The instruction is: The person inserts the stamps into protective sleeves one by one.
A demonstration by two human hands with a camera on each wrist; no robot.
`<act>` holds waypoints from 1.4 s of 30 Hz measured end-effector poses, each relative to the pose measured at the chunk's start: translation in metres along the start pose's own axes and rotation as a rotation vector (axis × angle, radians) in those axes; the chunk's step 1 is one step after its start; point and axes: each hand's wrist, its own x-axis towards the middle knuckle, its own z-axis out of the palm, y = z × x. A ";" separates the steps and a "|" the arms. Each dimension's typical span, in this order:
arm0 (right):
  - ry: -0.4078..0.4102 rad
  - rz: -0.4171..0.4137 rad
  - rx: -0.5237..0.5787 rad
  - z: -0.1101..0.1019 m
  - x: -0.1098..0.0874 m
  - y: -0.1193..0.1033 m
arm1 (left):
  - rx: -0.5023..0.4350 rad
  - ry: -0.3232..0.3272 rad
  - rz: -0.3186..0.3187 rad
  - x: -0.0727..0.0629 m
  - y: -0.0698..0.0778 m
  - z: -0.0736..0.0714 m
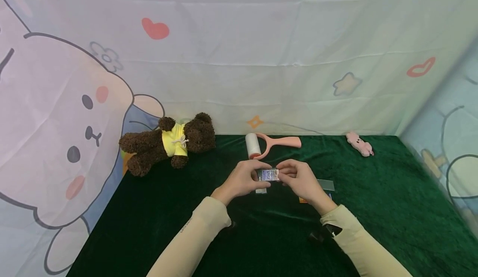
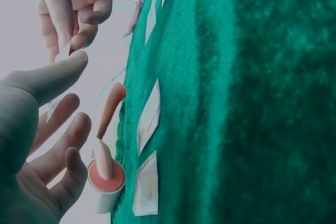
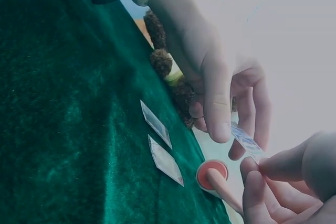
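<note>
A small picture card (image 1: 269, 175) with a bluish print, which looks to be in a clear sleeve, is held up between both hands over the green cloth. My left hand (image 1: 243, 178) pinches its left end between thumb and fingers. At the opposite end, my right hand (image 1: 298, 178) grips the edge with thumb and forefinger. In the right wrist view the card (image 3: 247, 141) spans the gap between the two hands' fingertips. Under the hands lie two flat, pale sleeved cards (image 2: 148, 116), side by side on the cloth.
Behind the hands lies a pink-handled lint roller (image 1: 281, 142). A brown teddy bear (image 1: 169, 142) in a yellow top lies at the back left, a small pink plush (image 1: 359, 144) at the back right. By the right wrist are a clear sleeve (image 1: 326, 185) and an orange-edged flat piece (image 1: 303, 200).
</note>
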 end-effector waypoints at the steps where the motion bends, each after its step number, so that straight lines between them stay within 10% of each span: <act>1: -0.002 -0.001 0.008 0.000 0.000 0.000 | 0.005 0.003 0.000 0.000 0.000 0.000; 42: 0.024 -0.017 -0.047 -0.006 -0.001 -0.001 | 0.041 0.031 -0.043 0.008 0.013 0.004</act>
